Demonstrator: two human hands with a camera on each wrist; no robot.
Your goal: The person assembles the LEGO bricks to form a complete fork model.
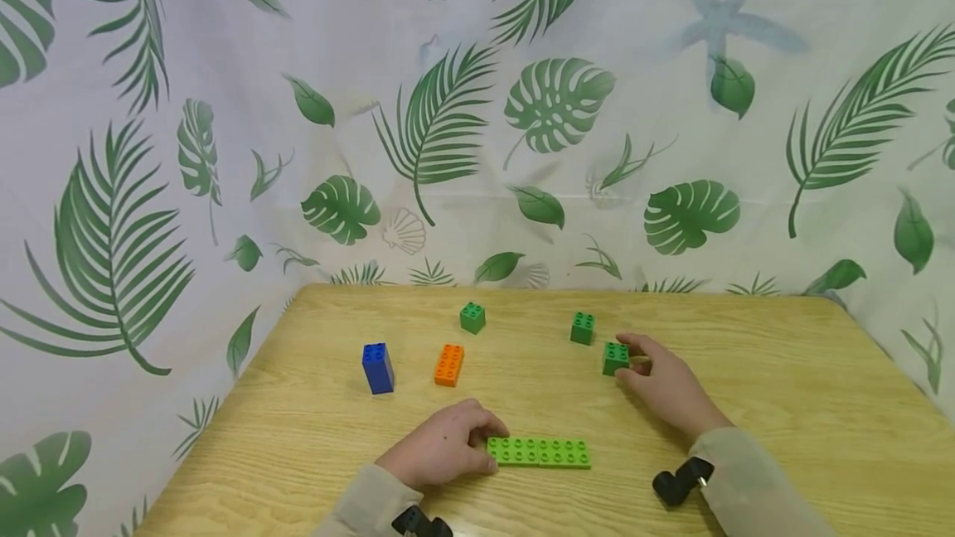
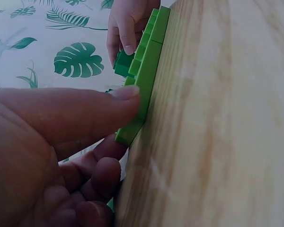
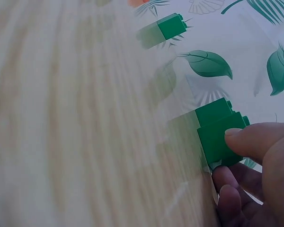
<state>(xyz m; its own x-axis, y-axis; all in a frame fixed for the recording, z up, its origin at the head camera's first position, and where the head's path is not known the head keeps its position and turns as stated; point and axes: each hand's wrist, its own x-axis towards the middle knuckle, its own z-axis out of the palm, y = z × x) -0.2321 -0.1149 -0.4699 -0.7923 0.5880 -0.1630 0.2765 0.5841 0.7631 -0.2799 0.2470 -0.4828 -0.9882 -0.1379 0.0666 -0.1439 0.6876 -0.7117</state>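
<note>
Two light green building bricks (image 1: 539, 452) lie end to end in a row on the table, a seam between them. My left hand (image 1: 448, 442) grips the left end of this row, thumb on the near side, as the left wrist view shows with the thumb (image 2: 125, 94) along the brick. Farther right, my right hand (image 1: 666, 382) pinches a dark green square block (image 1: 615, 359) between thumb and fingers. In the right wrist view that block (image 3: 221, 139) sits at the table surface, overlapping another green block behind it.
Behind the held block stands a second green block (image 1: 582, 328), and a third green block (image 1: 472, 317) is farther left. An orange brick (image 1: 448, 365) lies mid-table, with a tall blue block (image 1: 378, 368) to its left. A leaf-patterned curtain (image 1: 477, 214) hangs behind the table.
</note>
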